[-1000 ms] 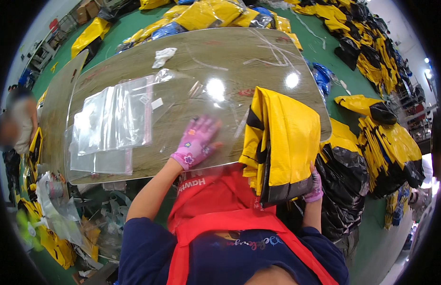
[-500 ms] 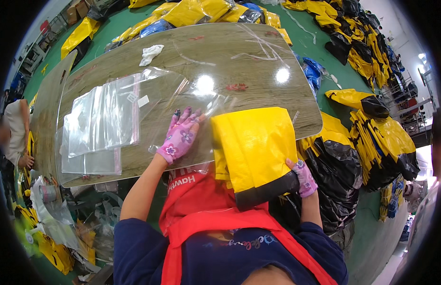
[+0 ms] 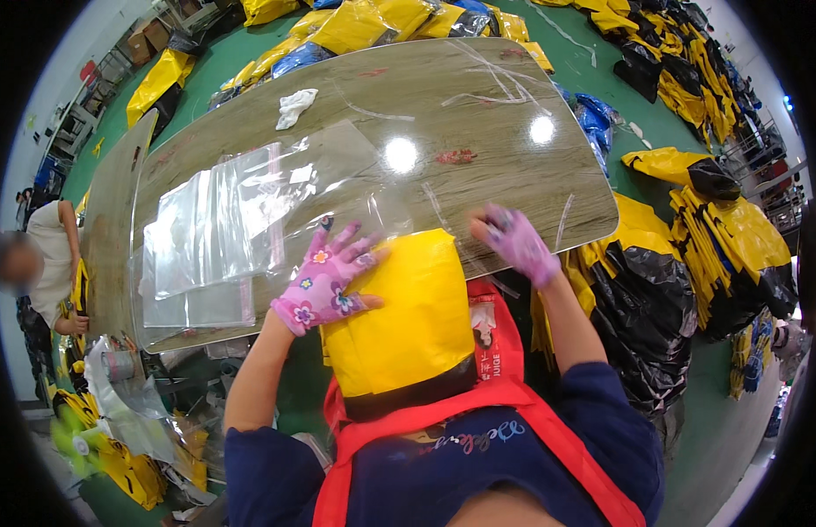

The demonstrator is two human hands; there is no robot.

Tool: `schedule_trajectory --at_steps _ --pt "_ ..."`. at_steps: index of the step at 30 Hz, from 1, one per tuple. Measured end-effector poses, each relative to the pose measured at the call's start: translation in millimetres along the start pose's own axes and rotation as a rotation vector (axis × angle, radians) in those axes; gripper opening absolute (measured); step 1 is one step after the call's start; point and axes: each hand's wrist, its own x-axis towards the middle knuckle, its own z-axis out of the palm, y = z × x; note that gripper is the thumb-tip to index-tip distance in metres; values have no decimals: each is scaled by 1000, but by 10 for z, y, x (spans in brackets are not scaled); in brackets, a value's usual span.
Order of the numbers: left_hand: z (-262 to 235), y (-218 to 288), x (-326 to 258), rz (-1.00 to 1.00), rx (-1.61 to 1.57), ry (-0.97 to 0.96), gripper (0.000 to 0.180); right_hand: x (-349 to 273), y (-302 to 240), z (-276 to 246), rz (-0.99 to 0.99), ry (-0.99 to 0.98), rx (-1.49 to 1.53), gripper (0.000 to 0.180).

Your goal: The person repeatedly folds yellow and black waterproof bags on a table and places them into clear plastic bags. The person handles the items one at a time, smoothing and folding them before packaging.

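Observation:
A folded yellow sheet-like bundle with a black lower band (image 3: 399, 321) lies across the table's near edge and hangs over my apron. My left hand (image 3: 324, 281), in a pink flowered glove, rests at its upper left side. Its fingers are spread over the table and its thumb lies on the yellow fabric. My right hand (image 3: 520, 248), gloved alike, hovers over the near right of the table, apart from the bundle. Its fingers are stretched out, slightly blurred, and I see nothing in them. Left of my left hand lies a stack of clear plastic bags (image 3: 210, 224).
The brown wood-patterned table (image 3: 513, 167) carries a crumpled white cloth (image 3: 295, 107) and clear strips (image 3: 496, 75). More yellow-and-black bundles (image 3: 641, 307) are piled at the right. Another person (image 3: 52, 259) stands at the left. A green fan (image 3: 78, 439) is at lower left.
The yellow bundle has shifted left and toward me. My right hand has let go of its lower right corner and moved up over the table. My left thumb has come onto the bundle.

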Motion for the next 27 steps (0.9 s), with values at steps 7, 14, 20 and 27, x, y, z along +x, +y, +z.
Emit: schedule_trajectory --at_steps 7,14,20,27 --pt "2 105 -81 -61 53 53 75 893 -173 491 214 -391 530 20" --pt "149 134 -179 -140 39 117 72 762 -203 495 351 -288 715 19" --pt "177 202 -277 -214 27 119 69 429 111 327 357 -156 439 19" --pt "270 223 -210 -152 -205 258 63 -333 72 204 551 -21 1123 22"
